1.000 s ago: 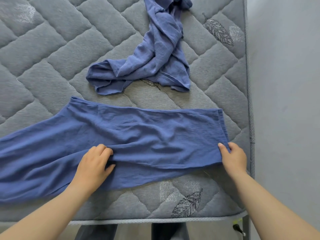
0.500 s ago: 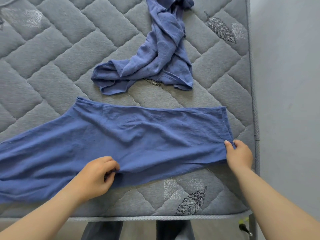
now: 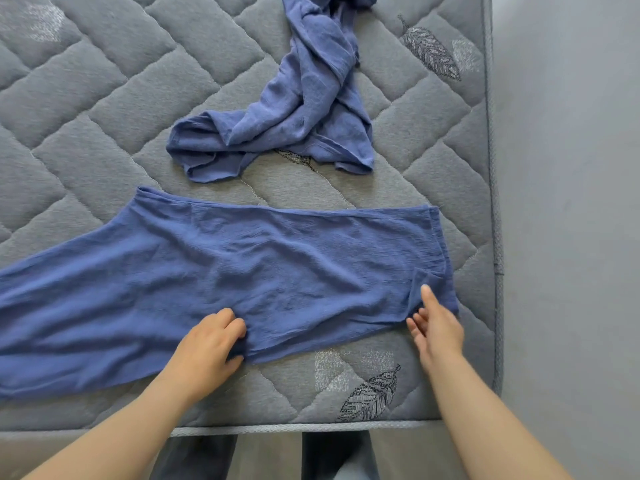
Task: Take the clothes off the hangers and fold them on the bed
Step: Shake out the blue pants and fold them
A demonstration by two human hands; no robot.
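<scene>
Blue garment (image 3: 277, 271) corner freed by right hand (image 3: 438, 327); left hand (image 3: 207, 348) still pinches.

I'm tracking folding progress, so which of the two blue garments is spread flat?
The near garment, spread flat along the mattress edge with the left hand gripping its hem. The far garment lies crumpled and twisted.

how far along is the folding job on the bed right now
Done: both garments lie on the mattress, no hangers in view. In hand: the flat blue garment is spread out unfolded; the left hand pinches its near edge, the right hand is open at its right end. Left: fold it, then the crumpled blue garment beyond it.
</scene>
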